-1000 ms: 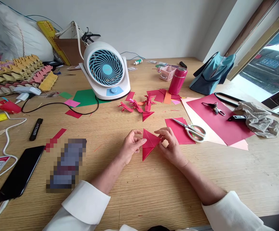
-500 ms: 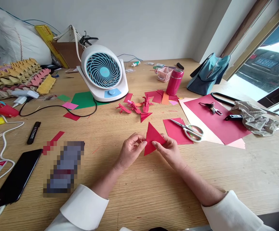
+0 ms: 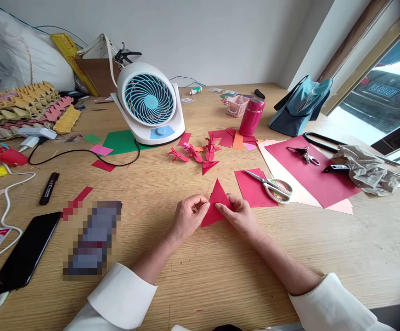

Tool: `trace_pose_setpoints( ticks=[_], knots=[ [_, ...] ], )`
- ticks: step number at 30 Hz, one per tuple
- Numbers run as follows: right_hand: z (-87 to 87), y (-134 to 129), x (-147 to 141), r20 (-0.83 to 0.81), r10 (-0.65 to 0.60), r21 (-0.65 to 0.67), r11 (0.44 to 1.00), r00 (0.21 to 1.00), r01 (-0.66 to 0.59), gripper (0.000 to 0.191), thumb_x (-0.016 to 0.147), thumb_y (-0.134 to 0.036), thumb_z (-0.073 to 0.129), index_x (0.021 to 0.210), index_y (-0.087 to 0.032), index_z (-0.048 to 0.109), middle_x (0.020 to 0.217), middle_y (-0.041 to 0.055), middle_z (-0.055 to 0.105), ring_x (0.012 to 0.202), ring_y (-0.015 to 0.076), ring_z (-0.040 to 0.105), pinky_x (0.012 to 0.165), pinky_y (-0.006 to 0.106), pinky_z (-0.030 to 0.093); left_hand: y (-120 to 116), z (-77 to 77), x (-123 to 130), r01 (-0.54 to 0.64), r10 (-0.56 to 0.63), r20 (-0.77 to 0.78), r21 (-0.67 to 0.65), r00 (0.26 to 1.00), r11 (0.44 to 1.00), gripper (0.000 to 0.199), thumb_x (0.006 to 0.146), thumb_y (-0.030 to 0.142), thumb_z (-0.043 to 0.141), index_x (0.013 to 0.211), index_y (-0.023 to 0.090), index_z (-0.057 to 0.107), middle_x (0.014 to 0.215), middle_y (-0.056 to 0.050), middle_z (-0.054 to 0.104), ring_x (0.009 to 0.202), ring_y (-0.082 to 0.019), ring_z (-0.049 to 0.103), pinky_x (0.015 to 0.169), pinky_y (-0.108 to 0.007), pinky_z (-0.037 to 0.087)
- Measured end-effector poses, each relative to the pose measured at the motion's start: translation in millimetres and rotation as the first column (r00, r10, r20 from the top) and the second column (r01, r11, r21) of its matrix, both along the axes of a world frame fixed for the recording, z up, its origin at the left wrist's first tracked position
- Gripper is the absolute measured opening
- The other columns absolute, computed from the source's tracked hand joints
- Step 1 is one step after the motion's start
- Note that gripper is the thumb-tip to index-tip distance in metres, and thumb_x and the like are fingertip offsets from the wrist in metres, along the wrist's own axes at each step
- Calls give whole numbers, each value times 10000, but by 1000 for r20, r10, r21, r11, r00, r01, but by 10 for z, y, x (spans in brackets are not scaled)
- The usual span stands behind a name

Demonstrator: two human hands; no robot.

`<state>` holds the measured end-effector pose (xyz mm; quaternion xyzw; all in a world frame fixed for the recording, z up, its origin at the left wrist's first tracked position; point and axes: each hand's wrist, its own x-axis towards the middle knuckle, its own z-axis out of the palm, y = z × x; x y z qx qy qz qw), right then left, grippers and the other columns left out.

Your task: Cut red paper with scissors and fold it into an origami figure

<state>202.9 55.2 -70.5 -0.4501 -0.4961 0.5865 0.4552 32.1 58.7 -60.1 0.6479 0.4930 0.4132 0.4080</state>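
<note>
Between my hands is a folded red paper triangle (image 3: pixel 216 202), its point facing away from me, held just above the wooden table. My left hand (image 3: pixel 190 214) pinches its left edge between thumb and fingers. My right hand (image 3: pixel 239 212) grips the right side, thumb pressed on the front face and fingers behind, where they are hidden. Beyond the triangle lie several folded red paper figures (image 3: pixel 194 151). To the right, white-handled scissors (image 3: pixel 272 186) rest partly on a stack of red paper squares (image 3: pixel 253 195).
A white fan (image 3: pixel 151 101) stands at the back, with green paper (image 3: pixel 117 143) beside it. A pink bottle (image 3: pixel 252 117) is behind the figures. Large red sheets (image 3: pixel 310 170), a teal bag (image 3: pixel 301 105) and crumpled paper (image 3: pixel 368 170) lie right. A black phone (image 3: pixel 24 253) and marker (image 3: pixel 49 188) lie left.
The red paper triangle has turned slightly, its tip shifting right and toward me and its lower corner shifting left. Both hands keep hold of it.
</note>
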Motion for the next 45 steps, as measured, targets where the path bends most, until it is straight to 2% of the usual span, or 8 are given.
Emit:
trace_pose_setpoints(
  ticks=[4,8,17,22,27,31,37,45],
  knots=[
    [7,-10,-4,99,-4,52,999,995,-1,272,773,-449,692,770,-183,636,720,7,635,644,148,541,594,256,449,-33,18,25,-13,20,-62,112,998,994,170,833,215,547,672,191,599,635,11,538,564,-114,440,553,-223,325],
    [-37,-10,3,151,11,86,996,988,-24,262,812,-444,658,836,-183,653,761,14,648,679,159,558,634,269,465,-48,24,31,-10,19,-68,142,997,990,147,815,187,553,675,201,597,631,7,536,562,-124,429,544,-232,308],
    [-102,7,19,125,1,86,996,992,-11,323,793,-521,662,767,-201,631,709,16,611,720,189,564,623,278,462,-48,-30,23,37,3,-182,216,983,976,153,862,184,515,716,204,559,647,17,512,572,-123,429,591,-242,312],
    [-83,0,0,27,31,129,991,999,-34,256,855,-468,618,886,-213,608,839,25,612,776,173,552,708,283,468,-59,-18,26,53,0,-215,241,977,969,191,874,167,499,692,203,542,645,13,516,592,-128,432,608,-248,307],
    [-62,1,6,-125,-70,71,994,990,79,259,821,-435,678,809,-216,542,708,-29,505,604,111,441,563,233,377,-72,6,20,102,-33,-272,243,962,965,206,889,164,477,698,207,541,672,0,539,630,-140,471,630,-254,322],
    [-60,7,9,-126,-65,22,997,990,68,318,788,-473,702,764,-208,528,640,-43,476,542,98,389,505,227,323,-79,0,14,135,-36,-345,267,938,954,194,902,170,463,726,207,535,699,-10,555,658,-146,492,640,-257,333],
    [-56,11,2,-108,-88,70,993,990,96,331,775,-470,718,715,-201,536,623,-39,475,554,99,376,502,226,315,-80,-16,9,184,-27,-484,281,875,942,211,936,179,404,748,202,497,719,-6,546,686,-144,498,659,-258,357],
    [-44,10,11,-64,-92,99,990,994,98,339,773,-481,716,700,-202,538,606,-38,466,547,103,368,491,228,310,-86,-20,12,205,-7,-524,321,852,925,230,929,166,414,703,201,434,688,7,504,664,-134,464,639,-259,349]
  ],
)
